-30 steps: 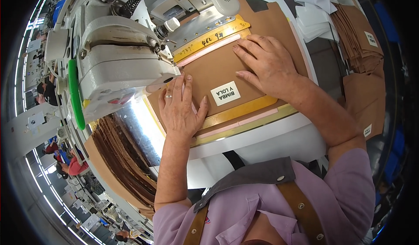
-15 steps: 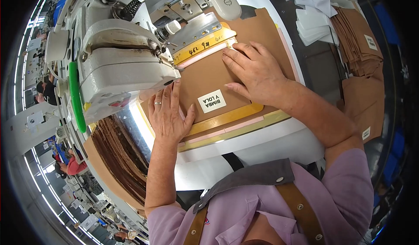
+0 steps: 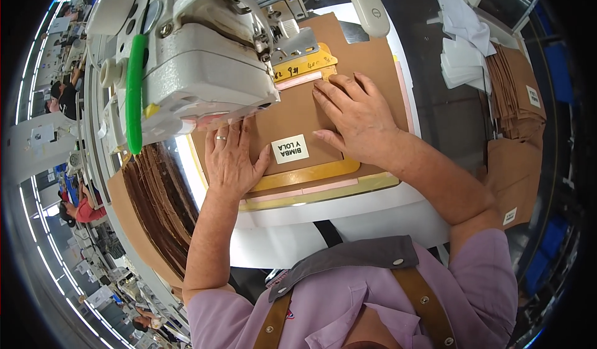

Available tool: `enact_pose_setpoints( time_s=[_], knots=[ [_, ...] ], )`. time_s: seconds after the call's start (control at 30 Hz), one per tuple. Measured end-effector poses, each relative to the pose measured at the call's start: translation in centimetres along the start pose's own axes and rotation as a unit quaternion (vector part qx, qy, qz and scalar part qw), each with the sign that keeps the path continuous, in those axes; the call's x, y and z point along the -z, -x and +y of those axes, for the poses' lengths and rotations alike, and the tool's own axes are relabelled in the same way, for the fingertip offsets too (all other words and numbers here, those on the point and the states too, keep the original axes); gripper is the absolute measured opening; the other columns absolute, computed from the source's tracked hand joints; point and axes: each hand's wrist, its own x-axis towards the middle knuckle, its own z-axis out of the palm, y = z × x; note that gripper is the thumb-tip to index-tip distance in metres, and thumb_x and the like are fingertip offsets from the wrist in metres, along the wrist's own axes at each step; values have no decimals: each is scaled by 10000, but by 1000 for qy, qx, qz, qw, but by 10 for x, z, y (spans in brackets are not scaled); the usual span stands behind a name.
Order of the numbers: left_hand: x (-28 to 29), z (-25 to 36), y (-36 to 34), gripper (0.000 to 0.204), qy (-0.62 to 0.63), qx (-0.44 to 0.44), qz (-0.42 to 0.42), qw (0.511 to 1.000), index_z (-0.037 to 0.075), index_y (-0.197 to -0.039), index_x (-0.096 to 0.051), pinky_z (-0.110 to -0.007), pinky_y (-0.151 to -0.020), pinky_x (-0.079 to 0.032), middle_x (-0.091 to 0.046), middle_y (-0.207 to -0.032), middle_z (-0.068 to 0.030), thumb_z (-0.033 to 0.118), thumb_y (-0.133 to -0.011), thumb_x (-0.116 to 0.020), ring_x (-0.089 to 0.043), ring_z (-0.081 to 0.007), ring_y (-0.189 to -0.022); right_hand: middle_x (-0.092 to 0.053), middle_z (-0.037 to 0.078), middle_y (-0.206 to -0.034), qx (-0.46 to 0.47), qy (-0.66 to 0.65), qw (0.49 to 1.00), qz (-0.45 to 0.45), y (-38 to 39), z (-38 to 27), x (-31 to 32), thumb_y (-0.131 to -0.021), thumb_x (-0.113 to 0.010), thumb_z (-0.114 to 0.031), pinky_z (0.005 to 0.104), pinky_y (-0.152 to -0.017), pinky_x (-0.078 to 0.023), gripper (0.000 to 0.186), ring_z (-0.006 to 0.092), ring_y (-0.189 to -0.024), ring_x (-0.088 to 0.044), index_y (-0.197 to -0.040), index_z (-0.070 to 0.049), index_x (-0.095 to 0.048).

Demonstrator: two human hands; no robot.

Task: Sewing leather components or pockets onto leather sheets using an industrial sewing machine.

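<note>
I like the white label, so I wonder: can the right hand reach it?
Probably yes: the right hand rests on the brown panel, its thumb close to the white label, with nothing in between.

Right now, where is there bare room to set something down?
The dark surface between the white sheet, right forearm and right-hand brown stack looks bare, its height unclear. Crowded: the left side, where machine head, left-hand brown stack and left hand sit close.
</note>
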Motion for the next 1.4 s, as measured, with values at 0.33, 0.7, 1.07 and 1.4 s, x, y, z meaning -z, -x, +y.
enact_pose_setpoints(
  time_s=[0.33, 0.7, 1.07, 1.4],
  knots=[
    [-3, -16, 12, 695, -22, 31, -26, 999, 63, -1485, -520, -519, -1188, -280, -572, -1395, -160, 503, -949, -547, -472, -312, -1358, -568, 99, -1432, 16, 11, 1000, -13, -8, -16, -11, -953, -619, -517, 530, -1199, -298, 635, 261, -1397, -437, -1360, -29, -628],
    [-11, -21, 18, 659, -8, 43, -7, 999, 114, -1502, -518, -527, -1190, -268, -585, -1361, -158, 484, -957, -525, -514, -322, -1305, -567, 111, -1405, 34, -36, 999, 6, -11, -17, -28, -944, -626, -473, 541, -1163, -337, 608, 277, -1366, -452, -1341, -13, -636],
    [-5, -3, -1, 510, 95, 37, 26, 994, 113, -1407, -607, -525, -1111, -330, -648, -1254, -122, 327, -945, -633, -569, -317, -1229, -584, 135, -1320, 37, -56, 997, 36, -8, -12, -35, -891, -704, -427, 530, -1143, -364, 597, 303, -1329, -470, -1297, 8, -652],
    [-22, 42, -36, 522, 253, -18, 53, 966, 106, -1425, -595, -455, -977, -450, -660, -1237, -174, 235, -926, -677, -603, -357, -1132, -600, 113, -1294, 46, -135, 988, 59, -4, 4, -15, -827, -785, -273, 438, -1090, -416, 458, 290, -1199, -570, -1192, -25, -663]
  ],
)
